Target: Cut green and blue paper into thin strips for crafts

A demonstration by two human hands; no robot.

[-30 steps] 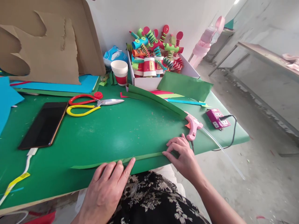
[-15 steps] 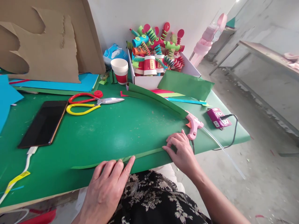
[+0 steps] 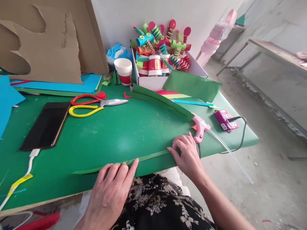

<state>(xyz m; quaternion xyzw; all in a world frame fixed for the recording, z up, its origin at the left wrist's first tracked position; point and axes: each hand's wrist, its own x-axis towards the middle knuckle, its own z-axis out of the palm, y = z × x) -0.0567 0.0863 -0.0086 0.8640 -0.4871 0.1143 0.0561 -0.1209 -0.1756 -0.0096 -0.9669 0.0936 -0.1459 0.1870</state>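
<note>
A narrow green paper strip (image 3: 153, 156) lies along the near edge of the green table. My left hand (image 3: 110, 188) rests on its left part, palm down, with the fingers stretched over the paper and pressing it down. At the strip's right end, my right hand (image 3: 185, 153) is closed, thumb and fingers pinching the paper. Just beyond that hand, a pink glue gun (image 3: 200, 127) lies with a clear glue stick poking out its back. Its nozzle is hidden by a long folded green paper (image 3: 163, 103).
Scissors (image 3: 103, 103) and a phone (image 3: 46, 126) on a white cable lie to the left. Stacked paper cups (image 3: 123, 72) stand beside a white box (image 3: 151, 83) of paper-cup figures. A purple power adapter (image 3: 226, 120) sits at the right, near the table (image 3: 248, 137) edge.
The camera view has shifted very slightly. Both hands keep their places on the green paper strip, and nothing else has visibly moved.
</note>
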